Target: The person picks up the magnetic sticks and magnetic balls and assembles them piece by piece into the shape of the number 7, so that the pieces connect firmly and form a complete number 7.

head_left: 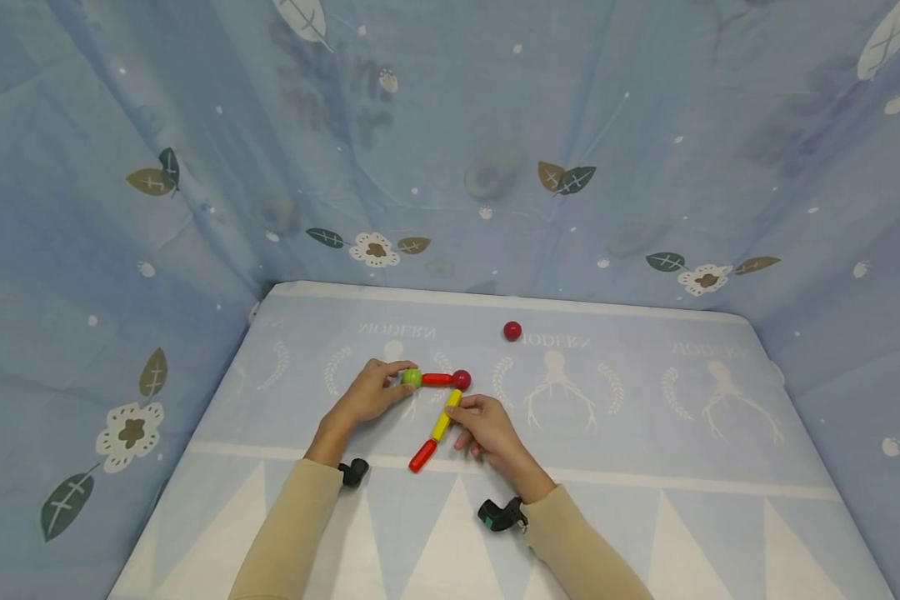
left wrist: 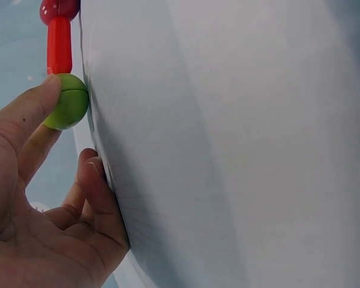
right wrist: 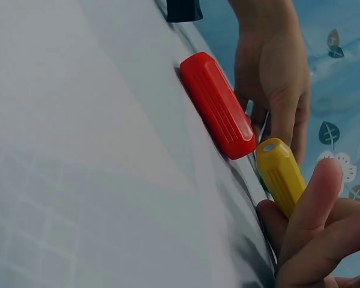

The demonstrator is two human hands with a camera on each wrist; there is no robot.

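Note:
Thumb and a finger of my left hand (head_left: 367, 393) pinch a green ball (head_left: 412, 378). From that ball a red rod (head_left: 437, 379) runs right to a dark red ball (head_left: 461, 380); the left wrist view shows the same row. My right hand (head_left: 492, 431) grips a yellow rod (head_left: 442, 425) between thumb and fingers, its far end right at the dark red ball. The yellow rod's near end shows a hole (right wrist: 269, 147) in the right wrist view. Close to this end, a second red rod (right wrist: 217, 107) lies on the table.
A loose red ball (head_left: 512, 331) sits farther back on the table. The patterned cloth-covered table (head_left: 645, 433) meets blue printed curtains (head_left: 450, 167) at the back and sides. Black wrist devices (head_left: 501, 515) hang at both sleeves.

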